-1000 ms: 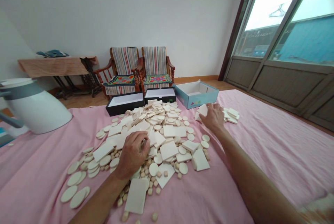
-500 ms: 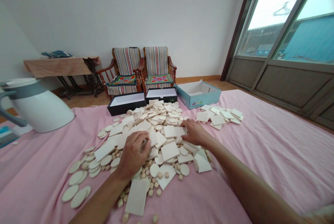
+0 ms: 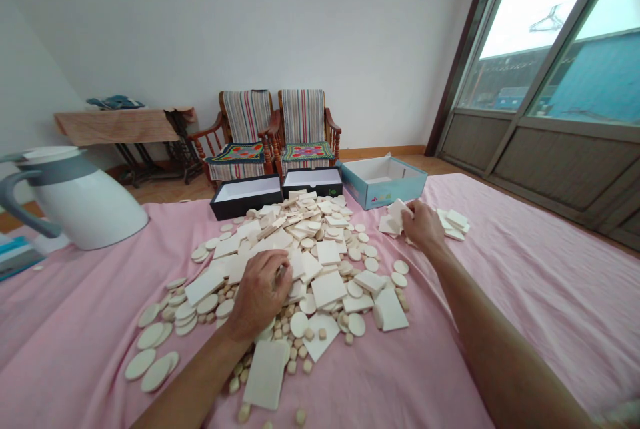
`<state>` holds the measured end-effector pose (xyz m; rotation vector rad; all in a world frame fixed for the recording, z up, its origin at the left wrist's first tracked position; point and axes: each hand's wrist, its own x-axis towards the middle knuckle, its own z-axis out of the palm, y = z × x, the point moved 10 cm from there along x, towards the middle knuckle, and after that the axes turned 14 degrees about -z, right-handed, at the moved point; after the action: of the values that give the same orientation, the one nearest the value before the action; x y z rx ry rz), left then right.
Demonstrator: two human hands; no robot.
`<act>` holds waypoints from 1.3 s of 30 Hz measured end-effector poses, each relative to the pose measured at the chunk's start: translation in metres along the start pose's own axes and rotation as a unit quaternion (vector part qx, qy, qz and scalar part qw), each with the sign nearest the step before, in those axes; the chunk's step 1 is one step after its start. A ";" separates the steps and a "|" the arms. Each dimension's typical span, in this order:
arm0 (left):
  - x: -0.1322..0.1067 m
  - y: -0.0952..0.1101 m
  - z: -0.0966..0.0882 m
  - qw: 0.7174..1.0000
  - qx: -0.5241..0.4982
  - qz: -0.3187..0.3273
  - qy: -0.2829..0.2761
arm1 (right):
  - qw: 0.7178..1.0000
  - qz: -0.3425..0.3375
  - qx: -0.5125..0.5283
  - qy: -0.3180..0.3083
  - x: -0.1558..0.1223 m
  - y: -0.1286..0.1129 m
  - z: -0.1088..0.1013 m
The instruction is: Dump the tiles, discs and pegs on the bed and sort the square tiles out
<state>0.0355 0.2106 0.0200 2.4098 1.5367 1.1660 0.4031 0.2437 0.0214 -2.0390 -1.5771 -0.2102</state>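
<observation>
A big heap of pale wooden pieces [image 3: 329, 289], with square tiles, round discs and small cubes, lies before me. My left hand [image 3: 263, 287] rests at the heap's near left side, fingers curled toward the thumb; what they hold, if anything, is hidden. Over a smaller group of square tiles [image 3: 456, 221] to the right is my right hand [image 3: 424, 225]. Its fingers and thumb pinch a square wooden tile [image 3: 397, 211], tilted up above the others. Part of that group is covered by the hand.
Behind the heap stand two black boxes [image 3: 245, 207] with white insides and an open light-blue box [image 3: 400, 194]. A white and grey jug [image 3: 95, 202] is at the left. Pink cloth [image 3: 530, 269] covers the surface. Two wooden armchairs [image 3: 303, 125] stand farther back.
My right hand has moved right, from the big heap to the smaller group of square tiles, with a tile in its fingers. My left hand has stayed in place.
</observation>
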 end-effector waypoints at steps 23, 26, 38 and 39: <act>0.000 0.002 -0.001 1.000 -0.002 -0.012 -0.006 | 0.970 -0.127 -0.010 -0.208 0.000 -0.153 0.083; 0.000 0.001 -0.001 1.000 -0.004 -0.010 -0.006 | 0.968 -0.156 -0.038 -0.192 -0.003 -0.158 0.074; 0.001 0.002 0.000 1.000 -0.003 -0.007 -0.004 | 0.992 -0.039 -0.107 -0.045 0.003 -0.029 0.013; 0.001 0.002 0.000 1.000 -0.002 -0.007 -0.005 | 0.993 -0.018 -0.112 -0.025 0.004 -0.018 0.009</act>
<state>0.0371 0.2105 0.0211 2.3948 1.5430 1.1515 0.3859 0.2545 0.0212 -2.2012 -1.6877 -0.3676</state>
